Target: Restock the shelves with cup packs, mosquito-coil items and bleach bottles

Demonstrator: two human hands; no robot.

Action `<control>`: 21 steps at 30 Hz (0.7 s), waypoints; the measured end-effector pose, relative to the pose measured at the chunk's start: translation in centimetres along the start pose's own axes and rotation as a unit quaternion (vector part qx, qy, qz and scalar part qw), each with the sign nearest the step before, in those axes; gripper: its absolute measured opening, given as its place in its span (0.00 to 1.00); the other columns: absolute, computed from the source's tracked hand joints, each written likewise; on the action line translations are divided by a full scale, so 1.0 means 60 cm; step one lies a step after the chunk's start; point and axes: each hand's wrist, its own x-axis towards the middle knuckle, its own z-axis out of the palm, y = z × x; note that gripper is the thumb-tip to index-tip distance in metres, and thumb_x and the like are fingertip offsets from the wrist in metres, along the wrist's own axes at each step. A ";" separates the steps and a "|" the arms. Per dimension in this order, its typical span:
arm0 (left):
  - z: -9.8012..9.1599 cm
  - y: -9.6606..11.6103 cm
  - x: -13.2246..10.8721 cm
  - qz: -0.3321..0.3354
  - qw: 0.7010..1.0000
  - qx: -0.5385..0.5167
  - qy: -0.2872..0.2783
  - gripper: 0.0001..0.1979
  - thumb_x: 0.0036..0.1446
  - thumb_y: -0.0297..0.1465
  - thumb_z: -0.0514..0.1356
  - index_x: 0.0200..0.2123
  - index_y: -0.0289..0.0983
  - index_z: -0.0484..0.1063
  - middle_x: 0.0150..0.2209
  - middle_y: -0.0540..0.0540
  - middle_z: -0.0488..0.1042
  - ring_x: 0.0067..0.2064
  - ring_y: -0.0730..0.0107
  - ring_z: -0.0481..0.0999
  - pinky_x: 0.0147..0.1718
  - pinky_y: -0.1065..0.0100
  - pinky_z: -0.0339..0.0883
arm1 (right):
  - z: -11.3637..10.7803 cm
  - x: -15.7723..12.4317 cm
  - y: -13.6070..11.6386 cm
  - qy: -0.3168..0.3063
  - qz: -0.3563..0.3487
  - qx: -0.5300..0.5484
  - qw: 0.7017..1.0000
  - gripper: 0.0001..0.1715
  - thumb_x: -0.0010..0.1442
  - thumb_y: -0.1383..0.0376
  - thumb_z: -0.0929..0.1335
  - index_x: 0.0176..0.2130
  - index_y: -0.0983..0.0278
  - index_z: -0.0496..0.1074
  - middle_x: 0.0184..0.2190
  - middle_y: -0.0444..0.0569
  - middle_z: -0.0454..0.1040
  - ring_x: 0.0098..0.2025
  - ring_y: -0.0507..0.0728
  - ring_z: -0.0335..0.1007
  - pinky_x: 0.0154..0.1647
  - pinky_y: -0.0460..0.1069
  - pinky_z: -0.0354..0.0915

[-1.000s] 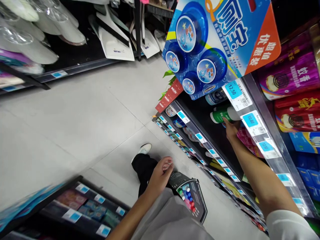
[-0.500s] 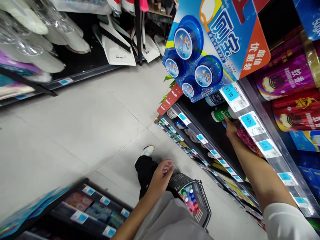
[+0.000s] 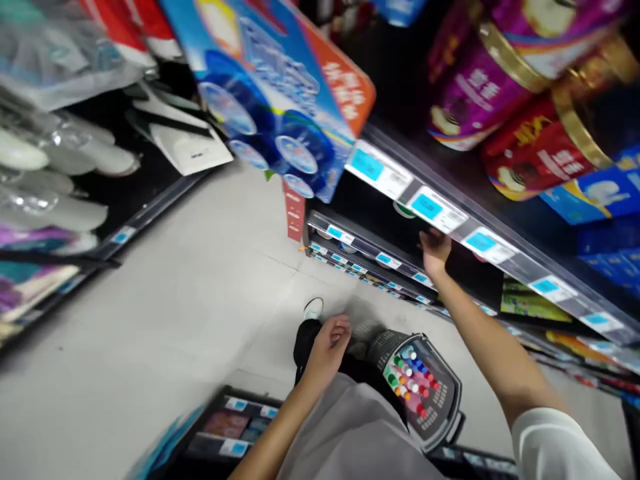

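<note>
My right hand point(image 3: 436, 252) reaches into the dark shelf below the price labels. Its fingers look apart, slightly blurred, and I see nothing held in them. Just beyond it, the rounded end of a green and white bottle point(image 3: 404, 210) shows under the shelf edge; the rest is hidden. My left hand point(image 3: 333, 339) hangs in front of my body with fingers loosely curled in and nothing visible in them. Beside my legs, below both hands, is a dark grey shopping basket point(image 3: 453, 400) holding several bottles with red, green, blue, white and orange caps point(image 3: 411, 380).
A blue hanging pack of toilet cleaner point(image 3: 300, 100) juts over the aisle. Purple point(image 3: 470, 93) and red cans point(image 3: 540, 147) stand on the upper right shelf. White dustpans point(image 3: 190, 147) and wrapped slippers point(image 3: 95, 147) are at left. A low display point(image 3: 235, 427) stands behind left.
My right hand has let go of the green bottle and drawn back from it. The bottle now sits deeper under the shelf edge in view. The whole view has turned; my left hand stays curled.
</note>
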 end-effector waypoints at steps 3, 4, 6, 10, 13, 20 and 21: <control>0.018 0.022 0.010 0.006 0.996 0.065 -0.068 0.17 0.55 0.43 0.61 0.43 0.38 0.74 0.40 0.44 0.77 0.43 0.62 0.77 0.46 0.61 0.69 | -0.062 -0.185 0.061 0.039 0.080 -0.041 0.995 0.33 0.62 0.47 0.67 0.59 0.61 0.62 0.42 0.50 0.75 0.39 0.56 0.75 0.29 0.48 0.73; 0.030 0.027 0.012 0.004 0.992 0.088 -0.095 0.17 0.55 0.42 0.61 0.43 0.38 0.73 0.40 0.44 0.77 0.43 0.63 0.77 0.47 0.62 0.69 | -0.087 -0.256 0.083 0.046 0.115 -0.055 0.991 0.31 0.62 0.46 0.67 0.56 0.62 0.66 0.37 0.49 0.75 0.36 0.56 0.74 0.29 0.48 0.71; 0.063 0.027 0.012 0.001 0.980 0.134 -0.147 0.15 0.55 0.42 0.61 0.42 0.39 0.72 0.40 0.45 0.76 0.43 0.64 0.77 0.47 0.62 0.69 | -0.139 -0.402 0.125 0.070 0.189 -0.075 0.977 0.30 0.60 0.44 0.67 0.49 0.64 0.71 0.30 0.47 0.74 0.32 0.56 0.73 0.29 0.49 0.70; 0.149 -0.012 -0.010 -0.006 0.947 0.215 -0.237 0.15 0.56 0.42 0.61 0.42 0.39 0.72 0.41 0.45 0.76 0.43 0.64 0.77 0.47 0.63 0.69 | -0.236 -0.656 0.199 0.117 0.347 -0.123 0.923 0.29 0.57 0.41 0.66 0.37 0.64 0.73 0.24 0.48 0.74 0.28 0.59 0.71 0.32 0.53 0.70; 0.207 -0.060 -0.043 -0.025 0.920 0.264 -0.288 0.16 0.57 0.42 0.60 0.43 0.39 0.73 0.41 0.44 0.77 0.45 0.63 0.77 0.48 0.62 0.69 | -0.290 -0.791 0.248 0.122 0.449 -0.156 0.871 0.23 0.60 0.46 0.65 0.34 0.63 0.73 0.26 0.53 0.77 0.31 0.62 0.74 0.37 0.55 0.70; 0.272 -0.184 -0.105 -0.100 0.881 0.341 -0.312 0.19 0.51 0.45 0.65 0.41 0.38 0.75 0.39 0.44 0.78 0.42 0.64 0.76 0.43 0.64 0.70 | -0.309 -0.933 0.362 0.043 0.589 -0.173 0.788 0.12 0.65 0.64 0.63 0.40 0.62 0.76 0.40 0.55 0.82 0.44 0.62 0.79 0.47 0.52 0.69; 0.274 -0.203 -0.109 -0.112 0.876 0.352 -0.309 0.20 0.51 0.46 0.65 0.40 0.38 0.75 0.39 0.44 0.77 0.42 0.64 0.76 0.43 0.64 0.70 | -0.301 -0.938 0.381 0.027 0.599 -0.170 0.782 0.11 0.65 0.64 0.64 0.41 0.63 0.76 0.41 0.55 0.82 0.45 0.61 0.79 0.47 0.51 0.69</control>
